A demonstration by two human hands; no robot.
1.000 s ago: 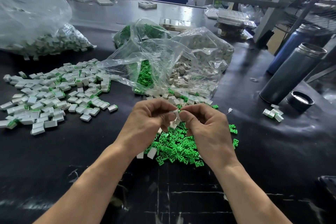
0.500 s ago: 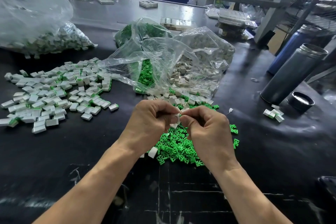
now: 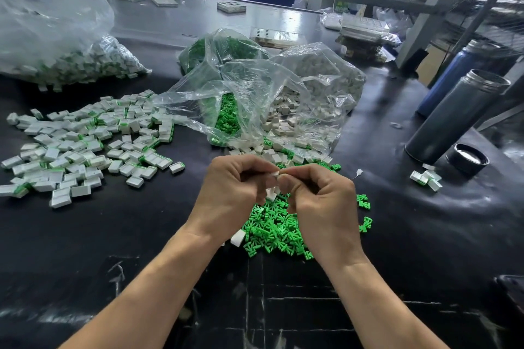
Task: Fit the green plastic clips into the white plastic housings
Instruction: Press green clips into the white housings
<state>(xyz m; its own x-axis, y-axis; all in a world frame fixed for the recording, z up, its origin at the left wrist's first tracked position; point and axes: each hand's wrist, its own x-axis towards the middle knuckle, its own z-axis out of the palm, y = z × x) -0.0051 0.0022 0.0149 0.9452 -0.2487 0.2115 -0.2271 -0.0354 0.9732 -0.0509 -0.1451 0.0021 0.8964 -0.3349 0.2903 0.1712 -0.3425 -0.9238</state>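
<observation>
My left hand point(image 3: 231, 195) and my right hand point(image 3: 320, 201) meet fingertip to fingertip over the black table, both pinching a small white housing point(image 3: 274, 174) between them. Whether a green clip sits in it is hidden by the fingers. A second white piece point(image 3: 270, 194) shows just below, tucked in my left hand's curled fingers. Under the hands lies a heap of loose green clips point(image 3: 272, 229), with one white housing point(image 3: 237, 237) at its left edge. More white housings point(image 3: 272, 151) spill from an open clear bag point(image 3: 255, 99).
A spread of white housings with green edges point(image 3: 82, 144) covers the left of the table. A full bag point(image 3: 56, 45) sits far left. At right stand a grey flask point(image 3: 453, 119), its black cap point(image 3: 467, 159) and a few housings point(image 3: 425, 178). Shelving frames rise behind.
Both hands stay together above the green heap. They have risen slightly, and the white housing now shows at the fingertips rather than lower between the thumbs.
</observation>
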